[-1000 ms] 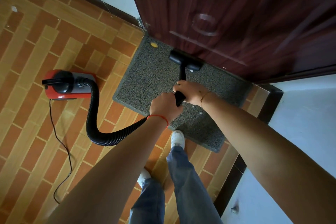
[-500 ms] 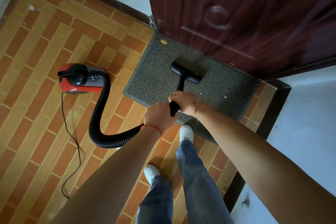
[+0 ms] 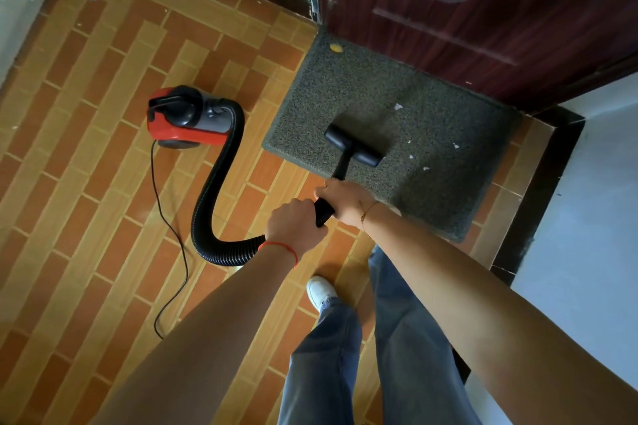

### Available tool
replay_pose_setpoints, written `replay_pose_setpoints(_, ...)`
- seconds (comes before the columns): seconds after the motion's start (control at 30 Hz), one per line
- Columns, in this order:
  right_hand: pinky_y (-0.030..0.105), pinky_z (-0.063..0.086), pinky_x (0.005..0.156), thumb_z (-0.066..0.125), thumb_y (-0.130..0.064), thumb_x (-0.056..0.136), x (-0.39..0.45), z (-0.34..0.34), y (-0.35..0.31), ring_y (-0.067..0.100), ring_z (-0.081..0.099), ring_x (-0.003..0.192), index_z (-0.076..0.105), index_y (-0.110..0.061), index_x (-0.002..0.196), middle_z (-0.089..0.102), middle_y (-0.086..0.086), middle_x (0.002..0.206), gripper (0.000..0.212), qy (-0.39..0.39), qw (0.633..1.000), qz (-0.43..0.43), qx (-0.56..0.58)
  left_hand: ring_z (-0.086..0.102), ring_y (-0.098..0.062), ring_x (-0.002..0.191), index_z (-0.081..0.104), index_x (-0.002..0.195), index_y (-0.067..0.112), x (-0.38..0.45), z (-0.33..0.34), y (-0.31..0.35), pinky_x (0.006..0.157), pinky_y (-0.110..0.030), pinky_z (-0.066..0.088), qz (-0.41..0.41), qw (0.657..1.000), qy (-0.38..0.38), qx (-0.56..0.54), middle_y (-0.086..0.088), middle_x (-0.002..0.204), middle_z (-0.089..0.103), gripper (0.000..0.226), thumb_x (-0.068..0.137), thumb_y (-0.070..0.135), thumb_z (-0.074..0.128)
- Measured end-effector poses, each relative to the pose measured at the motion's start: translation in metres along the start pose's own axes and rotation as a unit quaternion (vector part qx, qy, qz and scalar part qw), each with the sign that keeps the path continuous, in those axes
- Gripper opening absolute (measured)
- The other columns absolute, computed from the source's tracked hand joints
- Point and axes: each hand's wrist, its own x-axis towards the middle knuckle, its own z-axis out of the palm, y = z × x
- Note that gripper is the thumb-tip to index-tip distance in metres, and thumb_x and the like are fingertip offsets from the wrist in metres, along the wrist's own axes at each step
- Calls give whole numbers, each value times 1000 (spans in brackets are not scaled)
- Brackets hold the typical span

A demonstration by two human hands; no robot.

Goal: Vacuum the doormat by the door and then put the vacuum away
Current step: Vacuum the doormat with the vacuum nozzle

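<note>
Both hands wrapped around black wand (image 3: 341, 167) near frame centre: left hand (image 3: 295, 226) lower, gripping ribbed end where hose (image 3: 207, 197) joins; right hand (image 3: 345, 200) just above, fingers curled around wand. Red string on left wrist, thin chain on right wrist. Black T-shaped nozzle (image 3: 354, 145) flat on grey doormat (image 3: 431, 121), toward mat's left half, near its front edge. Doormat in upper right of frame, back edge against dark red door (image 3: 483, 10). White specks (image 3: 398, 106) scattered on mat to right of nozzle; small yellow spot (image 3: 336, 48) at mat's upper left corner. Red and black vacuum body (image 3: 186, 117) on orange brick-pattern floor (image 3: 86, 148), left of mat and apart from it. Hose curving from body down to left hand. Thin black cord (image 3: 169, 228) trailing from body toward lower left. White shoe (image 3: 319, 291) and blue jeans (image 3: 397, 338) at bottom centre.
</note>
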Motion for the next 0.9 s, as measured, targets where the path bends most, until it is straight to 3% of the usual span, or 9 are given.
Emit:
replay_pose_setpoints(0.4,33,41,63,48,4,89,-9,21,-19,31,63,94,54,-8,110,56,13,111,25,11,1000,14,-4,54,-19,58,56,88,14,-17,14,-10,51,-29,48,15,999,1,30,1,67,50,20,88,34,53)
replay_pose_setpoints(0.7,39,53,71,49,3,88,1,-7,51,32,65,91,55,-9,112,54,12,114,27,19,999,25,-8,44,-15,51,52,85,14,32,-8,41,45,-27,34,13,1000,13,9,2,63,45,19,86,32,55)
replay_pose_setpoints(0.9,36,46,69,49,2,87,15,-51,109,32,63,95,55,-8,108,55,13,113,23,15,1000,11,-13,47,-18,52,53,81,14,78,-43,83,43,-26,33,-6,1000,16,-11,2,63,45,18,85,31,56)
